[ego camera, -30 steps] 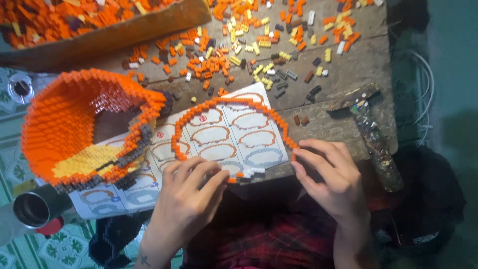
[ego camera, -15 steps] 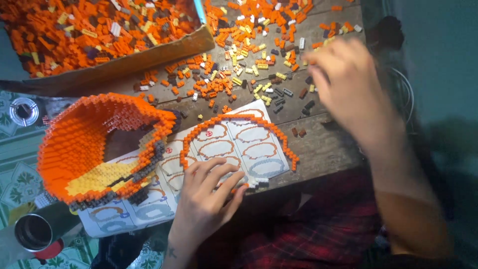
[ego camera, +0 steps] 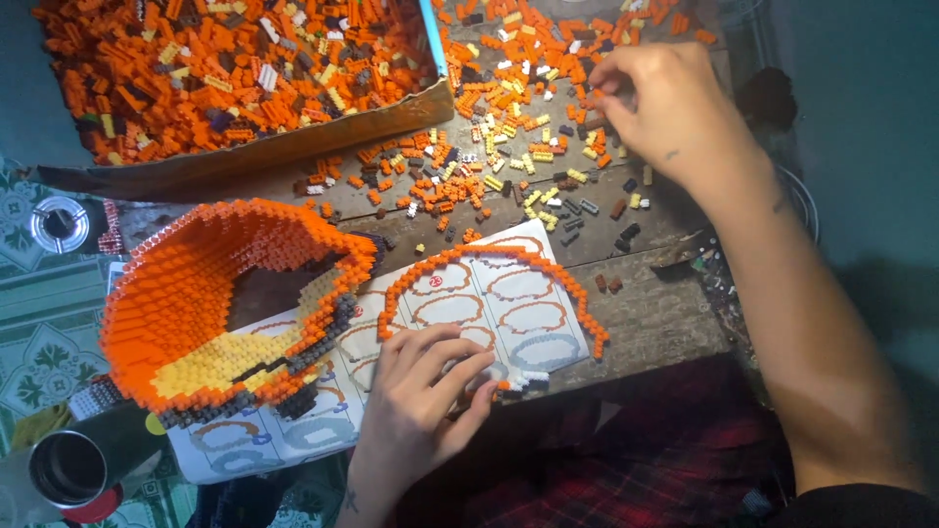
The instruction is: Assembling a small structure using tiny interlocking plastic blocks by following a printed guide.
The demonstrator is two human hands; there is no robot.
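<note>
Head view, looking down on a dark wooden table (ego camera: 655, 313). The left hand (ego camera: 425, 391) lies palm down on the printed instruction sheet (ego camera: 509, 313) at the near table edge, fingers (ego camera: 430, 344) loosely spread, fingertips at the near end of a curved orange brick ring (ego camera: 489, 256) that arcs over the sheet; a few small white and dark bricks (ego camera: 523, 376) sit just beside the thumb. Whether it pinches anything cannot be told. The right hand (ego camera: 665, 103) is stretched to the far side of the table, fingers curled down and drawn together into the scatter of loose bricks (ego camera: 509, 147), orange, yellow, white and dark; a pinched piece, if any, is hidden under the fingers. To the left of the sheet stands a large hollow orange brick shell (ego camera: 196, 303) with a yellow patch and a dark lower edge, overlapping the sheet. At far left, a shallow cardboard tray (ego camera: 245, 161) is heaped with mostly orange bricks. A metal cup (ego camera: 68, 469) sits at lower left, off the table.
</note>
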